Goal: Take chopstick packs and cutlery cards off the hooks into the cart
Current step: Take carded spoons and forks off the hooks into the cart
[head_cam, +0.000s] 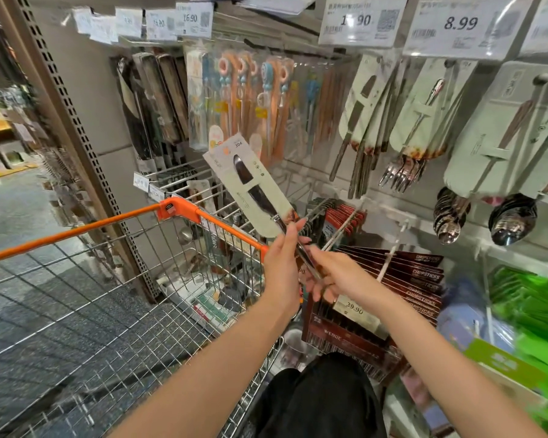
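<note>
— Head view: what have I got?
— My left hand [282, 263] and my right hand [336, 276] both pinch the metal handle of a knife card [250, 188], fingers curled round it, the two hands touching.
— And where is it?
— Off its hook, tilted up to the left, above the orange rim of the cart [121, 219]. More cutlery cards [418, 121] hang on the right; chopstick packs [421, 273] hang just beyond my right hand.
</note>
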Action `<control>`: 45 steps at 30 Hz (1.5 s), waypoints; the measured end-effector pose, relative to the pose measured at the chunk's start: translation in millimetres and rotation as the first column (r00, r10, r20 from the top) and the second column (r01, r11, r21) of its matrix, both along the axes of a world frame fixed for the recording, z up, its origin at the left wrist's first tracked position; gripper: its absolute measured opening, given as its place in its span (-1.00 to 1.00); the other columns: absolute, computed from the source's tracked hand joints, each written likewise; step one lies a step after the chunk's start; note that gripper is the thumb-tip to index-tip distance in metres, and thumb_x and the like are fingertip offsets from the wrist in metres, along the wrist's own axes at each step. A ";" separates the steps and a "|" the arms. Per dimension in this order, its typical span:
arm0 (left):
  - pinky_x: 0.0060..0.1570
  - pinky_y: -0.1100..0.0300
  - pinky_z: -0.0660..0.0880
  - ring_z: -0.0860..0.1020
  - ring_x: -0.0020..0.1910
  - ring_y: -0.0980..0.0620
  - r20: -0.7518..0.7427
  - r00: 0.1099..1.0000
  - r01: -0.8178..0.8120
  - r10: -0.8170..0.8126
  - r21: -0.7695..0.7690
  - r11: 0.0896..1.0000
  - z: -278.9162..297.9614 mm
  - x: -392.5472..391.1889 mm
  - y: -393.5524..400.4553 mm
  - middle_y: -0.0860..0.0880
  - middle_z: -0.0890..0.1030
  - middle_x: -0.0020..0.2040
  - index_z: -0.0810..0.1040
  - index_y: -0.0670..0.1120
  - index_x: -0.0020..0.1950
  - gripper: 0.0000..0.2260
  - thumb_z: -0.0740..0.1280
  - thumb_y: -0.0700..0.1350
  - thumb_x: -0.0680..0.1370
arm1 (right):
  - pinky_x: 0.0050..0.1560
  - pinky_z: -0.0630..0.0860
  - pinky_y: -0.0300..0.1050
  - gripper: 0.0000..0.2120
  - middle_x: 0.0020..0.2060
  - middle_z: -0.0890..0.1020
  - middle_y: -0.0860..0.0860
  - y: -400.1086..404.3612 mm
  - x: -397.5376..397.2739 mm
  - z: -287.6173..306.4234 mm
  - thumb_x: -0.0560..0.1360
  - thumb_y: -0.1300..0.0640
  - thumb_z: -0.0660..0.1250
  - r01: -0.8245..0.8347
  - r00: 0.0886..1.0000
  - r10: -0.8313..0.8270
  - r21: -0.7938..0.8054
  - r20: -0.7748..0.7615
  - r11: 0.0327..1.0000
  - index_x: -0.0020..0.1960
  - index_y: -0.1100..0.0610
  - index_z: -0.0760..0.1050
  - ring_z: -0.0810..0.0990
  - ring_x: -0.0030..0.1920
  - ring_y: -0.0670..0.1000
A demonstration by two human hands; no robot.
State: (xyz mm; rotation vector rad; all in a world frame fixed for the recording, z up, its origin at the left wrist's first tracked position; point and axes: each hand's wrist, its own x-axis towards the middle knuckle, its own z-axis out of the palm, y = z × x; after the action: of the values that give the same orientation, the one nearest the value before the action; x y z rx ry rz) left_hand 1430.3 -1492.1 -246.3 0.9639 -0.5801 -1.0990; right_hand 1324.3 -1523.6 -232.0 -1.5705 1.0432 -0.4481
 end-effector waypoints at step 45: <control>-0.11 0.24 0.49 0.50 -0.21 0.09 -0.091 0.996 -0.022 0.027 0.053 0.998 3.4 28.0 -15.7 -0.02 0.57 -0.14 0.58 -0.14 0.05 -0.72 0.12 -0.04 0.67 | -0.48 0.20 -0.22 -0.76 -0.46 0.36 -0.09 -1.6 23.8 -2.1 0.66 0.16 0.07 0.650 0.744 -0.428 -0.407 0.513 0.642 -0.15 0.09 0.40 0.26 -0.50 -0.14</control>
State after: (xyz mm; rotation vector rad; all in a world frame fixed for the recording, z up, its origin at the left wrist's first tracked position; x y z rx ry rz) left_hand 1458.3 -1507.8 -242.9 0.9577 -0.4664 -1.1350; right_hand 1348.0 -1525.2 -234.1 -1.5368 1.1334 -1.5618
